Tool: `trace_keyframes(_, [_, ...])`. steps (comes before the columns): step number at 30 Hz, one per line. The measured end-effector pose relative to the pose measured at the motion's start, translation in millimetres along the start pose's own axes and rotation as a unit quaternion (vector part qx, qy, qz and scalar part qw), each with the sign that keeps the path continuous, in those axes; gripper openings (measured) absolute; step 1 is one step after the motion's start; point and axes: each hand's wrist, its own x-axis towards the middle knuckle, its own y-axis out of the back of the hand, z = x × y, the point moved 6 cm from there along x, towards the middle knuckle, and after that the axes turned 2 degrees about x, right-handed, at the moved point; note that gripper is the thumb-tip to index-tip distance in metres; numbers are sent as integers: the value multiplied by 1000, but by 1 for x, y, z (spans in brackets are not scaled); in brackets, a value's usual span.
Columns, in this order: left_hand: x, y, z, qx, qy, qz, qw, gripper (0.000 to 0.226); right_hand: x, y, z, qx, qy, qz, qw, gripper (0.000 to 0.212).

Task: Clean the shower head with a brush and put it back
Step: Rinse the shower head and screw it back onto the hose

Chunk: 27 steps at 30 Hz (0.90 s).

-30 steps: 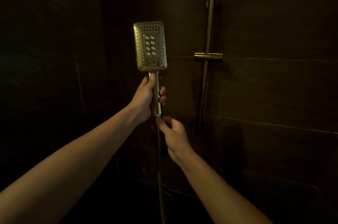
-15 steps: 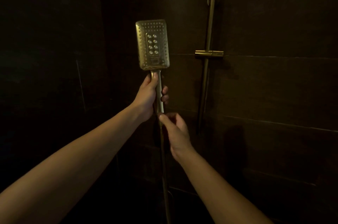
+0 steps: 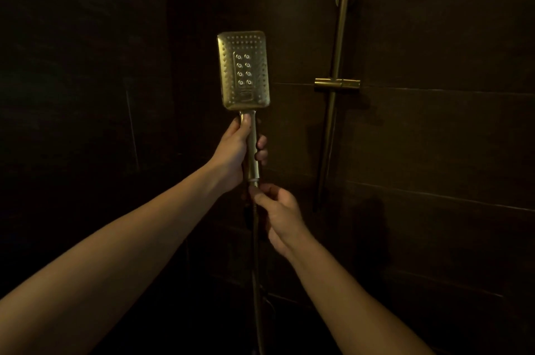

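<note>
Shower head [image 3: 244, 70], rectangular and brass-coloured, held upright in front of a dark tiled wall [image 3: 434, 151], nozzle face toward the camera. Left hand [image 3: 236, 149] is closed around the handle just below the head, thumb on the front. Right hand [image 3: 278, 209] is pinched with thumb and fingers on the hose [image 3: 256, 267] at the joint directly under the handle's lower end; the hose hangs straight down from there into shadow. Rail [image 3: 337, 79] stands on the wall to the right, well apart from the head, with its bracket [image 3: 337, 83] empty. No brush is visible.

The grip at the joint suggests the hose nut is being turned, so the step in hand is probably detaching or refastening the head; which of the two cannot be told.

Risks, as judged from this arrangement: the nut may cross-thread if the handle and hose are not kept in line; a washer, if present, could drop unseen into the dark below; the freed hose could fall and swing against the tiles; a wet metal handle could slip in a single-handed hold. Dim light makes the threads hard to inspect.
</note>
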Motion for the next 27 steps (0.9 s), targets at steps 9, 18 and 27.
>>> trace_keyframes(9, [-2,-5,-2,14,10,-30,999,31,-5,-4,4,149,-109,-122,975,23])
trace_keyframes(18, [0,-3,-7,25,10,34,999,35,-10,4,-18,-313,108,121,936,22])
trace_keyframes(27, [-3,-4,-2,-9,23,-20,999,34,-3,2,-3,-29,-26,-46,998,13])
